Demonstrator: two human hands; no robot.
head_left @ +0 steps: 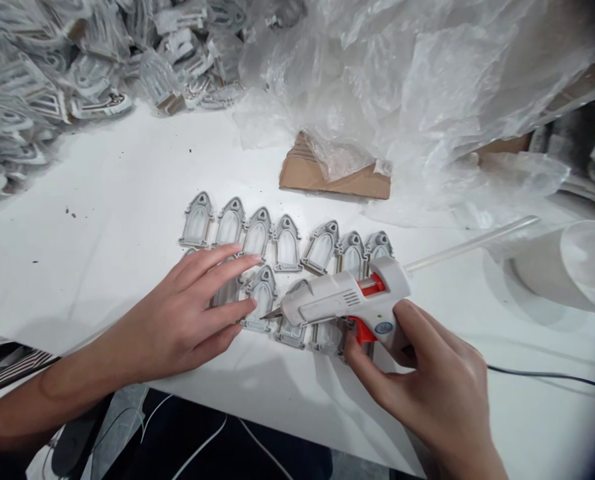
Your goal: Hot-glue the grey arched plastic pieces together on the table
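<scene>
A white hot glue gun [327,300] with a red trigger is gripped in my right hand [427,373], and a clear glue stick [477,243] juts from its back end. Its metal tip points left, at the lower edge of a small grey arch-shaped frame [262,293]. Fingers spread, my left hand [192,313] lies over the left part of the front row, its fingertips beside that same frame. Behind, more arched frames [287,243] stand in a row on the white table. The glue gun and my left hand hide parts of the front row.
Plastic-wrapped grey pieces [97,73] are heaped at the back left. Clear plastic wrapping [377,73] and a brown cardboard piece [335,177] lie at the back. A translucent cylindrical container [552,267] is at right, near a black cord [552,375]. The white table's [102,267] front edge runs below my hands.
</scene>
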